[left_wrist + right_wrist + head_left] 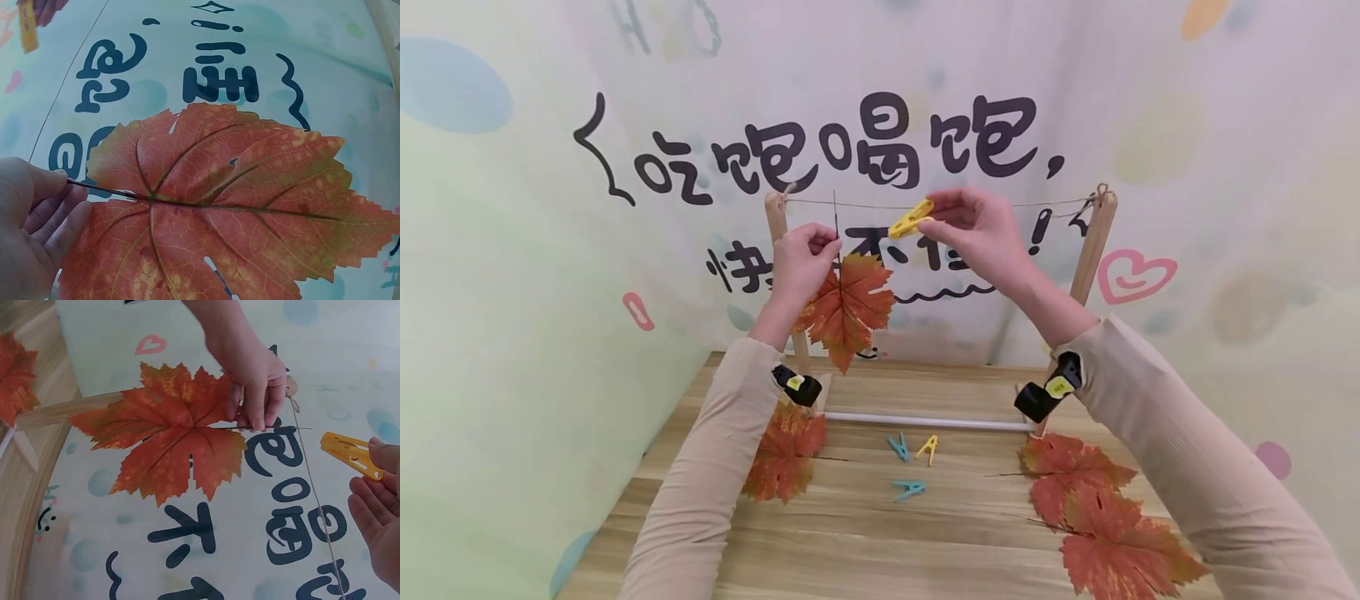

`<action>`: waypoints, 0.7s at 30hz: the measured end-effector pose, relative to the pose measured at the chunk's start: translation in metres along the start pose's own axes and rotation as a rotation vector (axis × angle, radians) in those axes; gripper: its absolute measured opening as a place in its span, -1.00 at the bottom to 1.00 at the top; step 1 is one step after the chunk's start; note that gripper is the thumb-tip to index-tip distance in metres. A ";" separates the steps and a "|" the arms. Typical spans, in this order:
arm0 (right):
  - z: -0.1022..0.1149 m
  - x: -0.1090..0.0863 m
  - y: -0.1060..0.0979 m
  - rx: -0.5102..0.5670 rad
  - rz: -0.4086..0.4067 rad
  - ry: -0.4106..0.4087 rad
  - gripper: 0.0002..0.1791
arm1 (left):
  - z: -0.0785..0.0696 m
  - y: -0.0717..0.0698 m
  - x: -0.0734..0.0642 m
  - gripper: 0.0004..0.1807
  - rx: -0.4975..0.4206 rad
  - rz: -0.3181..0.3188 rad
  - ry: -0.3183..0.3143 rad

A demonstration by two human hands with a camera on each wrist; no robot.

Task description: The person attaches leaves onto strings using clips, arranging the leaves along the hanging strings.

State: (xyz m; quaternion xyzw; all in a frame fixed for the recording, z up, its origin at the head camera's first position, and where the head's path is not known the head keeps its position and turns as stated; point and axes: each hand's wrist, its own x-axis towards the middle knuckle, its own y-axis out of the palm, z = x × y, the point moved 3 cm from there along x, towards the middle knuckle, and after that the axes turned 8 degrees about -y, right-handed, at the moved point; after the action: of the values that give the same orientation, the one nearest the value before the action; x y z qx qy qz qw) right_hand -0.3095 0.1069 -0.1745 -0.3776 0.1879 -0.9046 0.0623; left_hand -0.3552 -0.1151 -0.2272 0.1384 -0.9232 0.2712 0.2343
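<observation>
Leaf (844,304) is pinched by its stem (836,218) in left grip (802,260), jagged edges hanging below; yellow clothespin (901,225) is held in right grip (981,229), open gap seen between.

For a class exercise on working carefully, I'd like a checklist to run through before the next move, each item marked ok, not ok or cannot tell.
1. Left grip pinches the stem of the held leaf: ok.
2. Right grip holds a yellow clothespin: ok.
3. Stem touches the string: cannot tell; they cross in view, but depth is unclear.
4. Yellow clothespin clipped on the string: not ok, apart from it.
5. Spare clothespins on the table: ok, three.
</observation>
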 end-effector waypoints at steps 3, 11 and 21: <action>0.005 0.008 0.004 0.029 0.011 0.018 -0.62 | 0.001 0.001 0.000 -0.85 0.005 -0.002 -0.007; 0.005 0.027 0.014 0.039 -0.005 0.022 -0.65 | 0.001 0.000 -0.002 -0.85 -0.013 -0.014 -0.007; -0.005 0.039 0.023 0.047 -0.107 0.007 -0.68 | 0.003 0.002 0.000 -0.84 -0.027 -0.009 -0.016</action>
State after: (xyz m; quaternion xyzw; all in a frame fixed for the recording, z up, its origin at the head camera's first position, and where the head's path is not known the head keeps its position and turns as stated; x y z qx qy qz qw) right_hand -0.3417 0.0769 -0.1608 -0.3824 0.1462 -0.9121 0.0220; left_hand -0.3568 -0.1149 -0.2302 0.1417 -0.9280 0.2566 0.2300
